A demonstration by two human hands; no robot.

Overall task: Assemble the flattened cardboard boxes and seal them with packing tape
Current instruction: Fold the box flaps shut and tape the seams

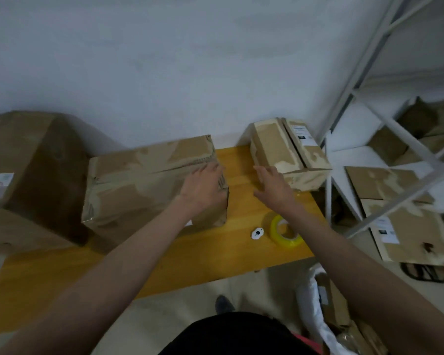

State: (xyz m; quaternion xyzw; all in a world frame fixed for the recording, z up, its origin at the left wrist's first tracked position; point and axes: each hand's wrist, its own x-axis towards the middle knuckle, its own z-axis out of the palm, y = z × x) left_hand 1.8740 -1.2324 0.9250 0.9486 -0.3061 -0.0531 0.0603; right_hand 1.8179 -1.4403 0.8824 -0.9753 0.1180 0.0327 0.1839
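Note:
A medium cardboard box (144, 180), taped over, lies on the wooden table (215, 249). My left hand (203, 187) rests flat on its right end with fingers straight. A smaller taped box (287, 149) stands at the table's far right, against the wall. My right hand (273, 187) reaches toward the near left corner of that box, fingers spread, holding nothing. A roll of yellowish packing tape (283, 231) lies on the table under my right forearm. Beside it sits a small white cutter-like object (256, 233).
A large box (31, 170) fills the table's left end. A white metal shelf rack (385, 124) stands to the right, holding several boxes (405, 226), some labelled. Bags and packaging (326, 319) lie on the floor by the table's right end. A white wall backs the table.

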